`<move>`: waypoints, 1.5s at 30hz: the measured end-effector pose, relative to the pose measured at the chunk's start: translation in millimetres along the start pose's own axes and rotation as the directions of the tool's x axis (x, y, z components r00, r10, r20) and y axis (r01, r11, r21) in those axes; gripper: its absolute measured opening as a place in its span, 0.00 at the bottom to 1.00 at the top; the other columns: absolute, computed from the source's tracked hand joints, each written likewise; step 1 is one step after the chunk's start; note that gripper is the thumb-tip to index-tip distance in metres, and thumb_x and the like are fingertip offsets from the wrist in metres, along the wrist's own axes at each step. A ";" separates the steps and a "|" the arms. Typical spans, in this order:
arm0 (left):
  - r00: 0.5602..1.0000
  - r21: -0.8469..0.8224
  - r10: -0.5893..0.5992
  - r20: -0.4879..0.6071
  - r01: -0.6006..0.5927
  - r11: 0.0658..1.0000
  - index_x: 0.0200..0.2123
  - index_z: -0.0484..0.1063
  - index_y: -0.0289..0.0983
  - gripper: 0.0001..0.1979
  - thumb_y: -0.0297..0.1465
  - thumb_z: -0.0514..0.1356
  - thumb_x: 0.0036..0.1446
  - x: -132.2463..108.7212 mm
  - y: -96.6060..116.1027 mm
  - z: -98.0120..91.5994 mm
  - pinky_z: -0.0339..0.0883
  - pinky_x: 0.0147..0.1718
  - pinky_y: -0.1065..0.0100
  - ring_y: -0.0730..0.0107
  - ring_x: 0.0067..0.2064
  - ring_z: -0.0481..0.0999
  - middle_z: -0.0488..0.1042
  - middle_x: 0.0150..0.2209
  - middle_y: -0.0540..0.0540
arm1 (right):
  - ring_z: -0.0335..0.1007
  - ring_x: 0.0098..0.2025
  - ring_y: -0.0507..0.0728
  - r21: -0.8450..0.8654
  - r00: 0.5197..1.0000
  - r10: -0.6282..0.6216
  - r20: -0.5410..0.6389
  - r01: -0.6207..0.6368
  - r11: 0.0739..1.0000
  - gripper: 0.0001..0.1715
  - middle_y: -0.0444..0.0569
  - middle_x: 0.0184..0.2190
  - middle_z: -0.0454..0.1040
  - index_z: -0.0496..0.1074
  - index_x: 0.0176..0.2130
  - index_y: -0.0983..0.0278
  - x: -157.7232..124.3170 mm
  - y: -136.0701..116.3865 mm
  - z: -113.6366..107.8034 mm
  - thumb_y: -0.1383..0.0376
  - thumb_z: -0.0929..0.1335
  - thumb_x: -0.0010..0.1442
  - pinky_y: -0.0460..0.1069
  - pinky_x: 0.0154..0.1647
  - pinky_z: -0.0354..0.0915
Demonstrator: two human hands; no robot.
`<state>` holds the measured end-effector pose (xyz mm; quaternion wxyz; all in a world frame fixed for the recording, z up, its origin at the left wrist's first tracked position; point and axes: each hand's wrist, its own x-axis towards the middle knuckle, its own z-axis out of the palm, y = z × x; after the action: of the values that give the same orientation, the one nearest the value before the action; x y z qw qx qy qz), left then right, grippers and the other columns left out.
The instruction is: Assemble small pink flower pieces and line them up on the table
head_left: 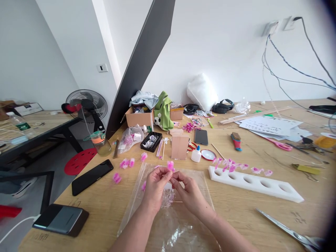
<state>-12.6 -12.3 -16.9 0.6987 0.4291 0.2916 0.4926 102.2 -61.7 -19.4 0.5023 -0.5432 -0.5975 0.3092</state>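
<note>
A small pink fabric-like flower (170, 165) stands up between my hands, above a clear plastic sheet (207, 201). The thumb and forefinger of my left hand (156, 185) pinch it from the left. My right hand (187, 192) is closed at its base, fingertips against those of the left; the fingers cover the lower end. Below them lies a small heap of whitish-lilac scraps (168, 199), partly hidden, with a thin stick to its right. More pink flowers (124, 163) are scattered to the left, and a white glue bottle (196, 154) stands beyond my right hand.
A white foam block with holes (248, 180) bears pink petal pieces on its back edge. Scissors (288, 229) lie front right. On the left are a phone (91, 176), a power bank (61, 218) and a jar (101, 145). A wooden block (179, 147) stands ahead.
</note>
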 end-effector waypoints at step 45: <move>0.989 -0.174 -0.063 -0.136 0.038 0.984 0.21 0.70 0.32 0.14 0.35 0.70 0.39 6.9 -1.3 -7.1 0.51 0.26 0.71 0.80 0.23 0.59 0.68 0.20 0.51 | 0.61 0.29 0.55 -0.526 0.920 -0.385 0.076 0.365 0.768 0.15 0.46 0.25 0.68 0.64 0.28 0.62 -6.0 8.0 -4.5 0.60 0.61 0.66 0.50 0.33 0.55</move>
<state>-15.6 -3.8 -21.2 0.7229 0.3240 0.3077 0.5271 108.5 -66.5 -26.9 0.3950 -0.5354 -0.7463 0.0157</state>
